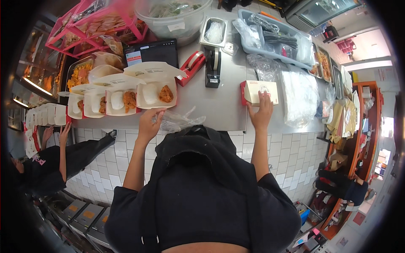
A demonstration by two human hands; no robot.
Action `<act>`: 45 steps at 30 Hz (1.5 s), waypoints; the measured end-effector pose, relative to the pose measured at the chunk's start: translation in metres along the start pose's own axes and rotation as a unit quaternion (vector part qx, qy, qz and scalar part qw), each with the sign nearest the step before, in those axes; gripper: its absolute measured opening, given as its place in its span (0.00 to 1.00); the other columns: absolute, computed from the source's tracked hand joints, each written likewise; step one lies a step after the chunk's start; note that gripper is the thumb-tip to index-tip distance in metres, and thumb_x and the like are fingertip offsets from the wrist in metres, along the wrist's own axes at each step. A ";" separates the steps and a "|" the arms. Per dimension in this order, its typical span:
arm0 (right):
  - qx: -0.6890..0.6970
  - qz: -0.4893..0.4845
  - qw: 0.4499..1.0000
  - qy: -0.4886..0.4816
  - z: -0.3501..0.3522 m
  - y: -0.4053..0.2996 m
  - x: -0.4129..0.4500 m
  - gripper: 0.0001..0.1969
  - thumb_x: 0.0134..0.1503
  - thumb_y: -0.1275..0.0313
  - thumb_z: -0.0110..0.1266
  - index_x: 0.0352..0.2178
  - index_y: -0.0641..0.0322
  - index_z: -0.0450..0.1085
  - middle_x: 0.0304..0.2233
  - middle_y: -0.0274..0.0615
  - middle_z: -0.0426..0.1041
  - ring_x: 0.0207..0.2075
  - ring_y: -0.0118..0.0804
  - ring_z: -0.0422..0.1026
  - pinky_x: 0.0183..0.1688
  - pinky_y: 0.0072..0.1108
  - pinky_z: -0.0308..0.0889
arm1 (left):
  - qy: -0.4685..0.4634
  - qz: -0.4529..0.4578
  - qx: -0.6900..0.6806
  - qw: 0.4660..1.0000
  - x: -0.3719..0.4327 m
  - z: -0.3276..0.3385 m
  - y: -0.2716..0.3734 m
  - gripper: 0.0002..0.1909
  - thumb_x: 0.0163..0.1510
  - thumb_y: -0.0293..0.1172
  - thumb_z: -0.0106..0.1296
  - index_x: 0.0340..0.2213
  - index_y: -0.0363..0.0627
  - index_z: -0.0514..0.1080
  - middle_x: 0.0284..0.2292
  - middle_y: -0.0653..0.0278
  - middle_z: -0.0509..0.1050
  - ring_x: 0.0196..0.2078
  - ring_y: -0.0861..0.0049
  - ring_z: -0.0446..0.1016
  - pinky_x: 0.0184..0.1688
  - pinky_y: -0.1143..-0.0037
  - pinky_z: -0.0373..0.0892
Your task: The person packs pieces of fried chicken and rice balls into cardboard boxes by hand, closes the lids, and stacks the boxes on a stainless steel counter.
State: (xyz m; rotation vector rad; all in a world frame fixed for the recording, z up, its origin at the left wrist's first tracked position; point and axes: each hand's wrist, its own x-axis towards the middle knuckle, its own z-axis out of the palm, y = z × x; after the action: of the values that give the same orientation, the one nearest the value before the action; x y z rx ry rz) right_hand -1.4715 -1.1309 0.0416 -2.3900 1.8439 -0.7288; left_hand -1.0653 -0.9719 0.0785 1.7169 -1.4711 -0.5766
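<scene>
My right hand [262, 110] rests with spread fingers on a closed cardboard meal box [253, 84], cream on top with a red side, standing on the steel counter [218, 109]. At the counter's front edge, my left hand [151, 121] is by the front wall of an open meal box [155, 83]; whether it grips the box I cannot tell. Inside that box lie a wrapped white portion [150, 93] and a piece of fried chicken [166, 94]. Several more open boxes with similar food run leftward, among them one box [121, 102] beside it. Crumpled clear plastic [182, 121] lies right of my left hand.
Behind the boxes are a tablet [158, 52], a red tape dispenser [192, 66] and a black one [213, 71]. A blue tub [275, 47] of packaging and a stack of plastic bags [299, 95] occupy the right. A co-worker's hand [65, 132] touches boxes at far left.
</scene>
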 end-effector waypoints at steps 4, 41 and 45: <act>-0.029 -0.059 0.997 -0.027 -0.018 0.020 0.029 0.25 0.49 0.64 0.60 0.51 0.50 0.69 0.57 0.42 0.67 0.57 0.47 0.65 0.61 0.43 0.56 | -0.066 0.017 -0.041 0.997 0.013 0.014 0.029 0.09 0.58 0.33 0.52 0.37 0.43 0.78 0.36 0.59 0.79 0.39 0.65 0.77 0.40 0.73 0.72; 0.124 0.212 0.936 0.252 0.090 -0.016 -0.001 0.17 0.48 0.65 0.67 0.33 0.68 0.76 0.35 0.46 0.76 0.38 0.46 0.70 0.41 0.35 0.64 | -0.052 0.092 0.017 0.994 0.126 0.309 0.082 0.49 0.35 0.50 0.67 0.57 0.47 0.58 0.49 0.61 0.71 0.50 0.63 0.66 0.52 0.64 0.59; 0.152 0.252 0.898 0.327 0.073 -0.025 -0.019 0.24 0.47 0.61 0.69 0.39 0.69 0.74 0.47 0.56 0.69 0.45 0.50 0.67 0.46 0.34 0.63 | -0.125 0.059 0.017 0.990 0.129 0.287 0.092 0.53 0.33 0.56 0.66 0.58 0.48 0.57 0.54 0.62 0.68 0.53 0.64 0.65 0.57 0.65 0.57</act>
State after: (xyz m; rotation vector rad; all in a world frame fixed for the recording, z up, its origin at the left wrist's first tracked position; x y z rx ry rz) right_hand -1.4247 -1.1241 -0.0225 -1.4520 2.1924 -1.7240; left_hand -1.3105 -1.1747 0.0020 1.6152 -1.7543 -0.7268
